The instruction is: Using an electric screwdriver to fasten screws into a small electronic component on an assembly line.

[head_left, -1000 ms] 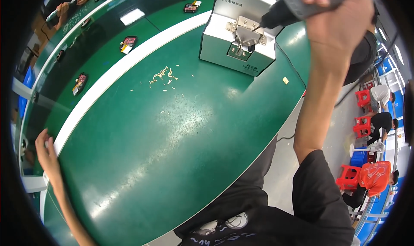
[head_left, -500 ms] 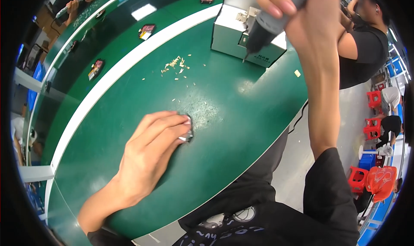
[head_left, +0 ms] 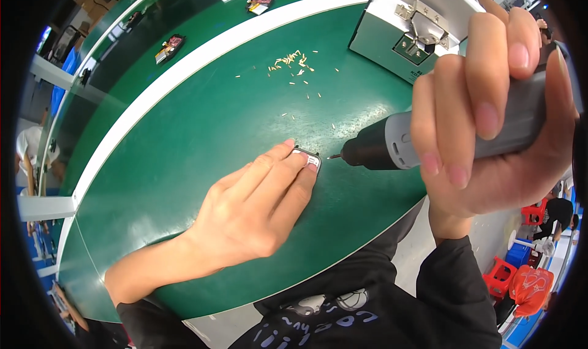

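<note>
My right hand (head_left: 471, 116) is wrapped round a grey and black electric screwdriver (head_left: 373, 144), held nearly level with its thin bit pointing left. A tiny bright speck shows at the bit's tip; whether it is a screw I cannot tell. Just left of the tip, my left hand (head_left: 251, 208) pins a small rounded device case (head_left: 314, 160) to the green table with its fingertips. The case has a dark rim and a pale inside, and the fingers cover most of it. The bit and the case are slightly apart.
Small gold-coloured pieces (head_left: 291, 60) lie scattered beyond my hands. A white screw feeder (head_left: 383, 40) with a metal mechanism stands at the back right. Past a white rail (head_left: 153, 86), small assemblies (head_left: 169, 48) sit on a green surface. Red stools (head_left: 501, 275) and people are off to the right.
My right hand has brought the screwdriver down from beside the screw feeder to near the case. In the picture, my left hand and the case appear further right and slightly higher; the view has also shifted.
</note>
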`<action>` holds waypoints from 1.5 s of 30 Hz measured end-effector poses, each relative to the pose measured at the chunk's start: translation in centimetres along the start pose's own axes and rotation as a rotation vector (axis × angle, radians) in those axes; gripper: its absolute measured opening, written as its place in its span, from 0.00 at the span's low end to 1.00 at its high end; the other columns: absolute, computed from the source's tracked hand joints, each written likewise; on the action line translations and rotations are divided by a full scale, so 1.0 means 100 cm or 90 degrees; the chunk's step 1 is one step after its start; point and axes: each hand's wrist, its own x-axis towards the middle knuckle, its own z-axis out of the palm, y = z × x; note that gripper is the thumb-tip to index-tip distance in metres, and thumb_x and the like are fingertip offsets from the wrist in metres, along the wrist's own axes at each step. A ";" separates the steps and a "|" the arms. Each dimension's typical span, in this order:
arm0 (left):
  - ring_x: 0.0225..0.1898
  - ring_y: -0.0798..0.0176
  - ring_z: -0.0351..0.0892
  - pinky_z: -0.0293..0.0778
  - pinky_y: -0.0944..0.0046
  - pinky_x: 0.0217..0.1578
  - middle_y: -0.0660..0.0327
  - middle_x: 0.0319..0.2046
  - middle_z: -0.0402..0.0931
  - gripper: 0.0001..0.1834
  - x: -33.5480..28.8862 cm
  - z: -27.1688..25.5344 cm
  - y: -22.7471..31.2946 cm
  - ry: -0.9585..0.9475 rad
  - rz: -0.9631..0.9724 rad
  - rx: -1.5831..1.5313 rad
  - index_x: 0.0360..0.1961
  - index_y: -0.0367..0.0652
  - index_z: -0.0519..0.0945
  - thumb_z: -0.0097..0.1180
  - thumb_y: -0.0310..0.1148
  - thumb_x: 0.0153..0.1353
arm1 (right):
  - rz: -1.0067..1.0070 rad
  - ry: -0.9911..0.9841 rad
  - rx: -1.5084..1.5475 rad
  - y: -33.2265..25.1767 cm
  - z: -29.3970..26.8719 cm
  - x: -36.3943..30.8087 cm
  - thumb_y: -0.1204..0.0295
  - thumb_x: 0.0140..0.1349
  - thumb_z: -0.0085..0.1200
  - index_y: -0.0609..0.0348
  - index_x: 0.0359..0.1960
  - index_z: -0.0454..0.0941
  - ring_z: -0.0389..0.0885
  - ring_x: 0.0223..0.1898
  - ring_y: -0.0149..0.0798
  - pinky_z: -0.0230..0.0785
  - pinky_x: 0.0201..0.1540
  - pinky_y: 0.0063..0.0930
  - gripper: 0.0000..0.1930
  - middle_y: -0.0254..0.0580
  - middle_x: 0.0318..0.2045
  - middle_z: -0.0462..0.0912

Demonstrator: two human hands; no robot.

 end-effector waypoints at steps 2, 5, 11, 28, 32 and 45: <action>0.40 0.51 0.87 0.85 0.62 0.34 0.53 0.36 0.81 0.09 -0.002 0.003 -0.003 0.008 0.031 0.025 0.34 0.33 0.85 0.66 0.21 0.49 | 0.014 -0.014 -0.010 0.000 0.004 -0.005 0.59 0.74 0.36 0.60 0.39 0.69 0.68 0.13 0.37 0.67 0.19 0.32 0.16 0.42 0.26 0.71; 0.37 0.51 0.87 0.82 0.64 0.30 0.53 0.33 0.81 0.08 -0.006 0.003 -0.001 0.018 0.070 0.093 0.33 0.33 0.84 0.65 0.22 0.50 | 0.040 -0.035 -0.026 0.002 0.005 -0.007 0.58 0.75 0.32 0.60 0.41 0.68 0.70 0.15 0.38 0.70 0.22 0.34 0.18 0.43 0.28 0.71; 0.34 0.51 0.85 0.77 0.66 0.27 0.52 0.31 0.80 0.08 -0.009 0.001 0.002 0.030 0.114 0.163 0.33 0.30 0.83 0.62 0.23 0.51 | 0.039 -0.081 -0.043 0.005 -0.005 -0.008 0.56 0.77 0.31 0.58 0.47 0.62 0.71 0.14 0.40 0.70 0.18 0.34 0.17 0.46 0.31 0.71; 0.33 0.50 0.85 0.82 0.63 0.27 0.48 0.31 0.81 0.10 -0.006 0.002 0.009 -0.015 0.120 0.177 0.35 0.26 0.84 0.62 0.18 0.48 | 0.001 -0.155 0.010 0.013 -0.008 -0.007 0.59 0.77 0.36 0.58 0.46 0.60 0.73 0.15 0.40 0.71 0.18 0.34 0.14 0.47 0.31 0.71; 0.36 0.49 0.86 0.86 0.60 0.37 0.51 0.31 0.81 0.10 -0.006 0.000 0.009 -0.039 0.130 0.211 0.33 0.31 0.84 0.60 0.25 0.51 | 0.025 -0.113 0.024 0.016 -0.007 -0.011 0.59 0.78 0.35 0.58 0.47 0.59 0.73 0.15 0.39 0.70 0.18 0.34 0.14 0.47 0.32 0.71; 0.34 0.51 0.85 0.84 0.62 0.33 0.50 0.30 0.80 0.07 -0.006 0.003 0.010 -0.009 0.088 0.178 0.31 0.29 0.82 0.62 0.22 0.50 | 0.118 -0.188 -0.030 0.012 -0.010 0.002 0.64 0.78 0.33 0.56 0.46 0.60 0.74 0.17 0.39 0.68 0.24 0.35 0.09 0.46 0.33 0.72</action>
